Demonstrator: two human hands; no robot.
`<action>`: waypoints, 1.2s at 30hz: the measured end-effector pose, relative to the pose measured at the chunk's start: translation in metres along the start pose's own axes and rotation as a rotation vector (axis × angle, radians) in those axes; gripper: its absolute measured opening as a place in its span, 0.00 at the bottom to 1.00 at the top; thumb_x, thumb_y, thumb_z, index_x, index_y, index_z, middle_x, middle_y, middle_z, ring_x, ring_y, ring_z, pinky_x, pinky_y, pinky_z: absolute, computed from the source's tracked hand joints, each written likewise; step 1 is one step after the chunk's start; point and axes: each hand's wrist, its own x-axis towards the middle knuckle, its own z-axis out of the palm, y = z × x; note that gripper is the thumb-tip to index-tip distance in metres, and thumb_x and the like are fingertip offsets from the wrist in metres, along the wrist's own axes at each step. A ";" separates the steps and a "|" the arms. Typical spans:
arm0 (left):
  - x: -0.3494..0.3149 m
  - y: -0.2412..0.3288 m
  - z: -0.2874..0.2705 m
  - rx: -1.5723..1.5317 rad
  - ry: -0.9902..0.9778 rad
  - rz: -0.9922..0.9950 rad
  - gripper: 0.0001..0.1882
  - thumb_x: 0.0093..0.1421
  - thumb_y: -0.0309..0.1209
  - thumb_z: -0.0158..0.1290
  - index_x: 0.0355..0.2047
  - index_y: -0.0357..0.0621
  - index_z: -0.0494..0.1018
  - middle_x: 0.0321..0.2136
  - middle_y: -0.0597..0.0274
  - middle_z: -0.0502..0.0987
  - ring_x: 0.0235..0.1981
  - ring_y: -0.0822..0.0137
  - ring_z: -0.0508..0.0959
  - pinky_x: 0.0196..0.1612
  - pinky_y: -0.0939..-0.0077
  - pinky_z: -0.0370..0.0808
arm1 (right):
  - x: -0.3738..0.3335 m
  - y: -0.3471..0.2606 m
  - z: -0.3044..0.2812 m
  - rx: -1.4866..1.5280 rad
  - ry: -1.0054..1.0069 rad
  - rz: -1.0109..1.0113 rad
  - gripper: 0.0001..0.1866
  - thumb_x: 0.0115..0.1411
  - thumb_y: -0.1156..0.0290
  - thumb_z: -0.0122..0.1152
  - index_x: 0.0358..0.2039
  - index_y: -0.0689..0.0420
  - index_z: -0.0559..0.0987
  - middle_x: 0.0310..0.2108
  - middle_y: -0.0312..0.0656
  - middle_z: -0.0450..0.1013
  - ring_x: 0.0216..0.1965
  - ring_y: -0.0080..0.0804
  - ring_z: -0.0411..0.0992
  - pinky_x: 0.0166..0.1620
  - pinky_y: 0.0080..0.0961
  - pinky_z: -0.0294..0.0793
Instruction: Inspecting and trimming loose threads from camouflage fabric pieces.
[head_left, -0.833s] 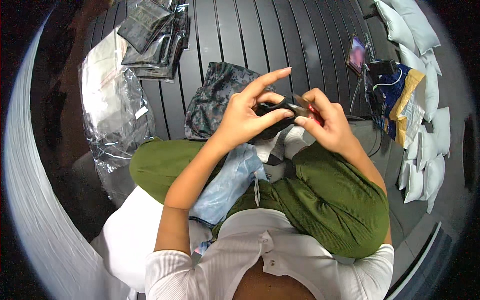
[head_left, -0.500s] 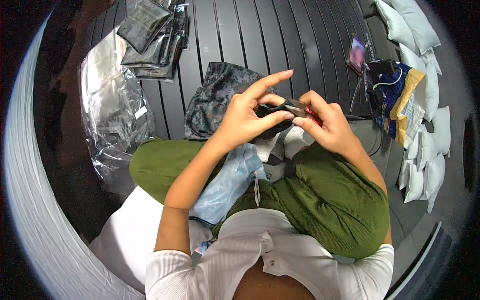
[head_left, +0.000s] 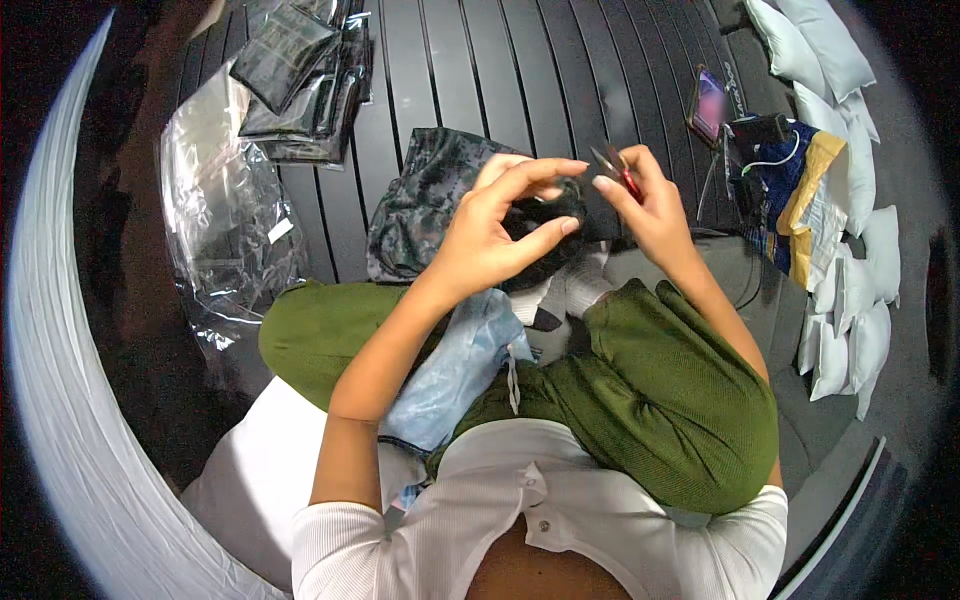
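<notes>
In my right hand is a small pair of scissors with red handles, its dark blades pointing up and left. The thumb and fingers close around the handles. To the left, my left hand hovers over dark cloth, thumb and index finger apart, with nothing visible between their tips. Its other fingers curl and are partly hidden. Beneath it lies a dark camouflage fabric piece, bunched up, with a black part showing under the fingers.
Several dark packets in clear plastic are piled at the far left, above crumpled clear bags. A phone and a blue and yellow bag are at the right. White pillow-like packs line the right side. Light blue cloth covers my lap.
My right hand has drawn the scissors up and away from my left hand. The left thumb and index finger have parted from the black piece, and the index finger has lowered.
</notes>
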 end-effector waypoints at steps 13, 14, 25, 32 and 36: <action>0.001 0.004 0.000 0.360 -0.201 0.138 0.14 0.49 0.27 0.50 0.39 0.40 0.70 0.35 0.55 0.73 0.38 0.61 0.73 0.43 0.73 0.67 | 0.016 0.088 0.000 -0.932 0.006 -0.208 0.17 0.49 0.58 0.55 0.28 0.59 0.66 0.25 0.44 0.66 0.32 0.43 0.66 0.34 0.35 0.66; 0.000 0.003 0.000 0.407 -0.208 0.156 0.15 0.49 0.27 0.50 0.39 0.41 0.70 0.34 0.56 0.73 0.38 0.61 0.73 0.43 0.74 0.68 | 0.016 0.083 -0.001 -0.918 -0.046 -0.160 0.18 0.49 0.60 0.56 0.33 0.60 0.67 0.29 0.45 0.66 0.37 0.43 0.65 0.39 0.34 0.65; 0.002 -0.002 0.001 0.367 -0.263 0.042 0.18 0.52 0.30 0.49 0.45 0.42 0.65 0.34 0.55 0.73 0.30 0.64 0.74 0.36 0.72 0.70 | 0.006 -0.005 -0.002 -0.054 -0.625 -0.449 0.14 0.47 0.65 0.59 0.27 0.64 0.71 0.27 0.44 0.68 0.35 0.31 0.67 0.39 0.28 0.65; 0.004 -0.003 -0.018 0.195 -0.418 -0.128 0.26 0.45 0.35 0.59 0.43 0.36 0.66 0.33 0.56 0.73 0.31 0.70 0.72 0.38 0.77 0.68 | -0.009 -0.006 -0.039 0.885 -0.657 0.049 0.16 0.49 0.66 0.58 0.35 0.62 0.69 0.32 0.37 0.68 0.35 0.22 0.66 0.38 0.21 0.67; 0.007 0.000 -0.036 0.174 -0.487 0.073 0.21 0.44 0.36 0.59 0.34 0.34 0.69 0.26 0.57 0.71 0.31 0.67 0.71 0.35 0.76 0.66 | -0.021 -0.010 -0.053 1.426 -0.347 -0.109 0.21 0.52 0.58 0.52 0.41 0.60 0.66 0.40 0.48 0.68 0.40 0.37 0.69 0.43 0.34 0.69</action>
